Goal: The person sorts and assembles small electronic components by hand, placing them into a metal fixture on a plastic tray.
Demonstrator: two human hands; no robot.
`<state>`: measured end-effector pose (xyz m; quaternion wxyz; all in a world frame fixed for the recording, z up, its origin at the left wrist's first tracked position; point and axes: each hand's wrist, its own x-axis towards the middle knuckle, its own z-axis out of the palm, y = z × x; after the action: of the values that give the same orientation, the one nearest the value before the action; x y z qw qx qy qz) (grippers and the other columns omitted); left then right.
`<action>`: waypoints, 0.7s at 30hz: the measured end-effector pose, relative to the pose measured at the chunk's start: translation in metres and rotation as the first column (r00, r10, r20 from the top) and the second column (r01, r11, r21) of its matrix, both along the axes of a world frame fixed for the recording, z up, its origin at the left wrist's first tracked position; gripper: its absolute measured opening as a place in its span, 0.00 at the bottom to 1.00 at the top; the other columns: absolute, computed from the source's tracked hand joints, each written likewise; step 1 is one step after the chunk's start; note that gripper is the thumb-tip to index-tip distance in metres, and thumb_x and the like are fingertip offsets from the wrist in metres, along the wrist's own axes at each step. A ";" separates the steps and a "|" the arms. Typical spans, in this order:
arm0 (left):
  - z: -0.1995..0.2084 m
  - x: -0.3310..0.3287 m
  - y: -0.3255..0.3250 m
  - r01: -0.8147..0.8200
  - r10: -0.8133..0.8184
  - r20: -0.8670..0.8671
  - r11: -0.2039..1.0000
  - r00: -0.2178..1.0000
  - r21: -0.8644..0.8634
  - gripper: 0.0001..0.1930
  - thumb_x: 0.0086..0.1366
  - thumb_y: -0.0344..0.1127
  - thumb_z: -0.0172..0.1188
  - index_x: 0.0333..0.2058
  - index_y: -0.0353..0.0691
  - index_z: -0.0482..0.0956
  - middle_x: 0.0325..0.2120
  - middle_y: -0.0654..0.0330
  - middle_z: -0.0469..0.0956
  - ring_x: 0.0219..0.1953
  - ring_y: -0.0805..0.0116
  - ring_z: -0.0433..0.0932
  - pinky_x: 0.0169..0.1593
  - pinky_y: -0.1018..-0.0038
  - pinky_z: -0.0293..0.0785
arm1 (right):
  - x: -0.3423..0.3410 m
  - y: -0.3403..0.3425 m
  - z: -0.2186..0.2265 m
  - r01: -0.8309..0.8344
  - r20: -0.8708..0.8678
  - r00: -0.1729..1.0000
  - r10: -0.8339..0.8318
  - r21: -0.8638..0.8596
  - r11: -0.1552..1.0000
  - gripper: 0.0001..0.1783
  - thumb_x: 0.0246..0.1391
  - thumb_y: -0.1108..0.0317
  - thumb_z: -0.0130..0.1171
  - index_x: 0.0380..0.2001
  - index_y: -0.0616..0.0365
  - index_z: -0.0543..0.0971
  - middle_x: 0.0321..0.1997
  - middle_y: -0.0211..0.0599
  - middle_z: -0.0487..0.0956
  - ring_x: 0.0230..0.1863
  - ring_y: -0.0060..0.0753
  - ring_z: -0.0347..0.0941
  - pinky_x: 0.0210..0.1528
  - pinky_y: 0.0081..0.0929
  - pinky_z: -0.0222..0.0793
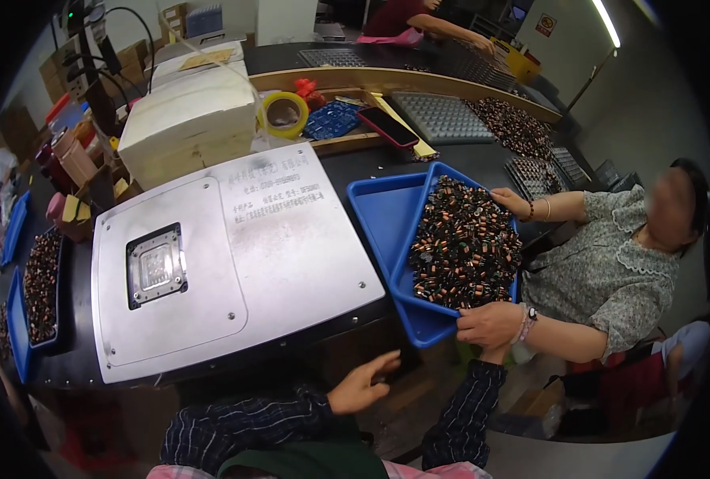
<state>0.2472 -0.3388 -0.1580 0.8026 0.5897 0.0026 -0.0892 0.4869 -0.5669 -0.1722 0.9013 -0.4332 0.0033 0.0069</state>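
Note:
My left hand (366, 385) is held in the air near the table's front edge, fingers spread and nothing in it. My right hand (495, 354) reaches up by the near right corner of a blue tray (404, 270); its fingers are hidden behind a co-worker's hand and the tray. Heaped in that tray are many small black and copper-coloured parts (463, 247) that look like wire coils. The co-worker's two hands (491, 326) grip its right side and near corner. It lies askew, overlapping a second blue tray (377, 209) beneath.
A silver metal machine plate (303, 239) with a square window fixture (157, 266) covers the table's middle. Behind are yellow tape (272, 128), a phone (388, 128) and a grey cavity tray (443, 117). Another parts tray (43, 287) stands left. The co-worker (610, 263) is at right.

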 end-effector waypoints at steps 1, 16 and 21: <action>-0.021 -0.017 0.000 0.030 -0.029 -0.024 0.999 0.999 0.026 0.31 0.52 0.21 0.45 0.57 0.40 0.50 0.52 0.50 0.60 0.55 0.62 0.60 0.53 0.70 0.60 | -0.002 0.008 -0.005 -0.009 0.006 1.000 0.009 0.002 1.000 0.24 0.51 0.56 0.41 0.48 0.60 0.62 0.48 0.40 0.64 0.52 0.38 0.56 0.55 0.34 0.48; -0.039 -0.133 0.057 0.040 -0.044 -0.056 0.996 0.997 -0.084 0.23 0.53 0.24 0.48 0.51 0.35 0.61 0.43 0.52 0.70 0.46 0.68 0.68 0.48 0.74 0.65 | -0.102 0.087 -0.015 -0.174 -0.088 0.976 0.199 0.234 0.957 0.13 0.53 0.61 0.48 0.33 0.61 0.69 0.23 0.32 0.68 0.23 0.23 0.63 0.21 0.18 0.62; -0.038 -0.220 0.085 0.099 -0.104 0.107 0.994 0.989 0.048 0.23 0.55 0.27 0.49 0.51 0.36 0.61 0.43 0.53 0.69 0.47 0.65 0.67 0.50 0.73 0.63 | -0.174 0.091 -0.048 -0.124 -0.084 0.989 0.120 -0.046 0.991 0.11 0.52 0.60 0.48 0.31 0.57 0.70 0.23 0.29 0.68 0.23 0.21 0.63 0.23 0.15 0.60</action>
<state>0.0276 -0.2538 -0.1958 0.7833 0.6100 -0.0694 -0.0977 0.3133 -0.4756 -0.2201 0.8870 -0.4546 0.0134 0.0794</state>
